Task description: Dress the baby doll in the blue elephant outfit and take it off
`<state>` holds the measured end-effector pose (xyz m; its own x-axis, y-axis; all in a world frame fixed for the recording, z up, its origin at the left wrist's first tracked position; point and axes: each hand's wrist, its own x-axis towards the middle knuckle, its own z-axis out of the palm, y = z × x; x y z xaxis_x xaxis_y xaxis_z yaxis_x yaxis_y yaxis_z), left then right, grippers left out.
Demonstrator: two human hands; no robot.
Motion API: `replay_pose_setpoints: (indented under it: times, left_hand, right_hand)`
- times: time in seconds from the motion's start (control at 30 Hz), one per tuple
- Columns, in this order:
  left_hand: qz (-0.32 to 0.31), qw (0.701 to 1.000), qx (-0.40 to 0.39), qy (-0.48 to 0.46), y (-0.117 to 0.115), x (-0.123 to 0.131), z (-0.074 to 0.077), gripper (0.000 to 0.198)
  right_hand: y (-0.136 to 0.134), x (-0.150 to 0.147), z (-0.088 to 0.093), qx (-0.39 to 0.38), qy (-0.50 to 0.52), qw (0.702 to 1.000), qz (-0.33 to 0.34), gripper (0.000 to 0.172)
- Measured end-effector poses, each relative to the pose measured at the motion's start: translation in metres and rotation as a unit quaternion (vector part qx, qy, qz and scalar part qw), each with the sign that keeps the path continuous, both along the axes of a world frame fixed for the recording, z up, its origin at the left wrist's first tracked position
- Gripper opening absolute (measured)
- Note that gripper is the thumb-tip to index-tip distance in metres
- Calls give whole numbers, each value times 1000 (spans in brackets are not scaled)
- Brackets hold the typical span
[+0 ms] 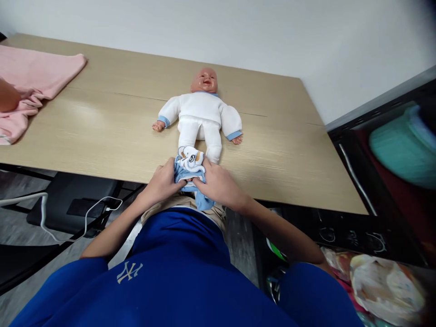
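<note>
On its back on the table lies a baby doll with its head away from me, dressed in a white top with blue cuffs. White cloth covers its legs. At the doll's lower legs, by the table's near edge, I hold a small blue garment with a white elephant face on it. My left hand pinches its left side and my right hand its right side, both thumbs at the opening. A blue part of it hangs below my right hand. The doll's feet are hidden.
A pink cloth lies on the table at the left, with part of a person's arm over it. Below are a black chair and a white cable. Plastic bags and a teal container are at the right.
</note>
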<state>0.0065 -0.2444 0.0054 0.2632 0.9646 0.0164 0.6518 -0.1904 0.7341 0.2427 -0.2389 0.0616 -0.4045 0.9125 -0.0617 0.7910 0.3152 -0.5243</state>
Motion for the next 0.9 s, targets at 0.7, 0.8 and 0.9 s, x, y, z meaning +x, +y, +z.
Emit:
replay_pose_setpoints:
  times: [0.7, 0.8, 0.9]
  left_hand:
    - [-214, 969, 73, -103, 91, -48, 1, 29]
    - [-243, 963, 20, -115, 113, -53, 13, 37]
    - [-227, 959, -54, -162, 122, -53, 18, 50]
  right_hand:
    - [105, 42, -22, 27, 236, 955, 180, 33]
    - [121, 44, -21, -36, 240, 954, 176, 55]
    - [122, 47, -24, -83, 285, 942, 158, 69]
